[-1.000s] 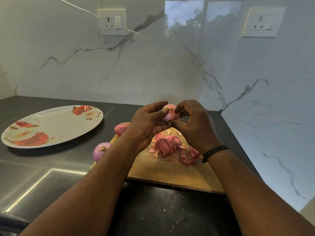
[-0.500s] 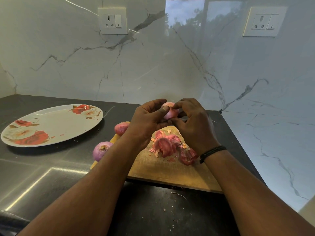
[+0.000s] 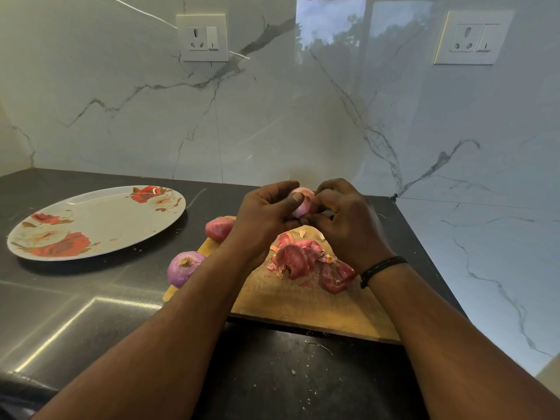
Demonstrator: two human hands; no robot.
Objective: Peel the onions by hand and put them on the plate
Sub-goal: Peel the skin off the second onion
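Observation:
Both hands hold one pale pink onion [image 3: 303,203] above the far end of the wooden cutting board [image 3: 306,307]. My left hand [image 3: 263,218] grips it from the left with the thumb across its front. My right hand [image 3: 344,221] curls its fingers against the onion's right side, hiding that side. A heap of red-pink peels [image 3: 306,260] lies on the board under the hands. A purple onion [image 3: 183,268] rests at the board's left edge, and a reddish onion [image 3: 218,228] sits at its far left corner. The flowered white plate [image 3: 100,219] lies at the left with nothing on it.
The black counter [image 3: 75,304] meets marble walls behind and at the right. Two wall sockets [image 3: 202,37] [image 3: 469,37] sit high on the back wall. Small peel crumbs [image 3: 306,368] dot the counter in front of the board.
The hands have stayed over the board with the onion. My right fingers have closed in more tightly against its right side, and the left thumb has slid over its front.

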